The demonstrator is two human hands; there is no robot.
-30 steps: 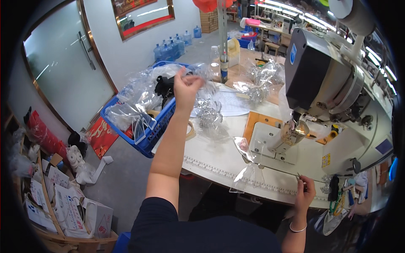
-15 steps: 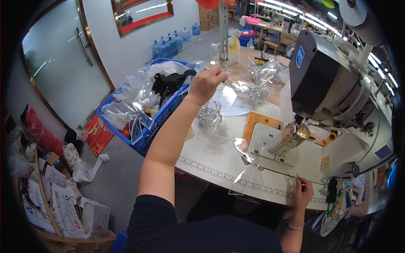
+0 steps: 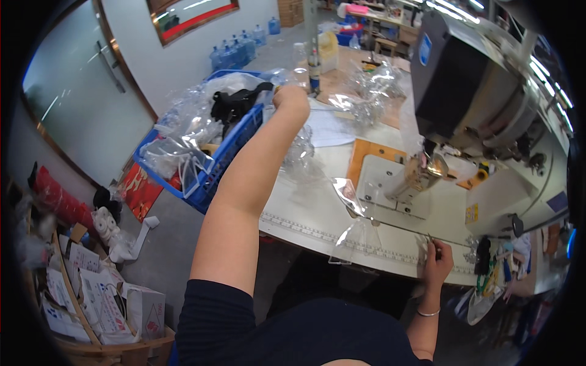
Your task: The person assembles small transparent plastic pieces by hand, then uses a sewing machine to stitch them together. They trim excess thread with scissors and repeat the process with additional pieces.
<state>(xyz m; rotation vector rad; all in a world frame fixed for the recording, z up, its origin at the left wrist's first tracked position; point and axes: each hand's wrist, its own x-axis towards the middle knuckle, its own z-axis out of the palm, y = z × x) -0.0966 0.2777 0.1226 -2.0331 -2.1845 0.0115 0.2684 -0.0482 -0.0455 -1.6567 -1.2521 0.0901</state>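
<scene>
Head view, and the left hand (image 3: 292, 100) is stretched out by the far right corner of a blue basket (image 3: 235, 146), but whether anything's gripped there honestly can't be told, since the fingers are mostly hidden. In the right hand (image 3: 439, 262) a slim pointed tool (image 3: 430, 240) is clasped, near the front edge of the white tabletop (image 3: 293, 207) and well right of a clear plastic piece (image 3: 359, 241) lying by a metal plate (image 3: 378, 177). What could go wrong: the plastic could be dragged off if its near end, right around the front edge, got snagged by a forearm, or it could be scratched if the tool's bare tip were swung left. The tool is pointed away from the wearer and angled a bit left, long axis roughly front to back; the plastic is laid much the same way, plate toward edge.
</scene>
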